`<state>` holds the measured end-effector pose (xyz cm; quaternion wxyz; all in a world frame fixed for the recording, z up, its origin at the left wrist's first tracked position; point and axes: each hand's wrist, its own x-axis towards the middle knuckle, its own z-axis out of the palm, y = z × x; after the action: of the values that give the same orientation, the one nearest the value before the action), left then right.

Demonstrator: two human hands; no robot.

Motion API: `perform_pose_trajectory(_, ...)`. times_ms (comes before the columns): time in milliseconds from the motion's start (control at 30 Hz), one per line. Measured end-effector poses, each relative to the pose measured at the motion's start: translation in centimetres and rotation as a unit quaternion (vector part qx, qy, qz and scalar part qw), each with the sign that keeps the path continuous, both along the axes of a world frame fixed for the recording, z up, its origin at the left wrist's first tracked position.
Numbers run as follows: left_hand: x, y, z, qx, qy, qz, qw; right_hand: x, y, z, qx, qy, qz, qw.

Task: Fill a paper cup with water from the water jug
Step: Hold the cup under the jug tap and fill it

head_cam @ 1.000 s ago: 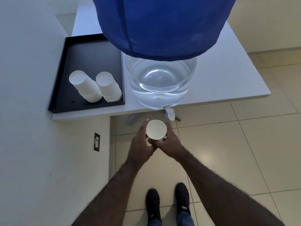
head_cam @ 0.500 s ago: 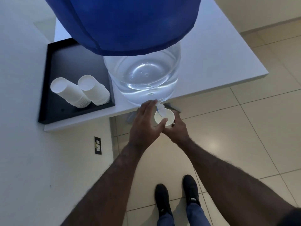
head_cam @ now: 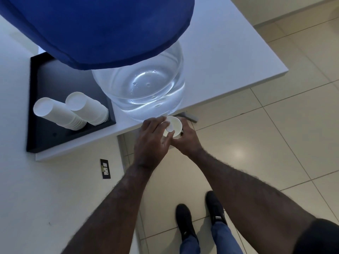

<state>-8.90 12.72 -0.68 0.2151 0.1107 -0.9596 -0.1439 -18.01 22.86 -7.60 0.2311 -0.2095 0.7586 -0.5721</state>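
1 water jug [head_cam: 143, 88], 1 held paper cup [head_cam: 175, 125], 2 cup stacks [head_cam: 73, 110], perhaps 1 tray [head_cam: 44, 77].

Dim bluish light, glare on floor [head_cam: 238, 153], wide-angle edge distortion.

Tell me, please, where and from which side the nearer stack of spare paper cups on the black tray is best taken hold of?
Probably around its side wall near the top, from above and the front. The nearer stack stands mouth down on the black tray, closed bases up, so there is no open rim to pinch. The second stack seems to touch its right side, so gripping front to back looks easier.
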Motion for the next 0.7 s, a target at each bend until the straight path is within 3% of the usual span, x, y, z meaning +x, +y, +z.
perform_pose_trajectory(433, -0.5, -0.4, 0.8, 0.003, 0.027, -0.002, 1.0, -0.4, -0.1, -0.5, 0.007, 0.015, 0.006, 1.0)
perform_pose_trajectory(700, -1.9, -0.7, 2.8, 0.159, -0.021, 0.099, 0.982, 0.4, 0.4, -0.9, 0.014, 0.006, 0.009, 1.0)
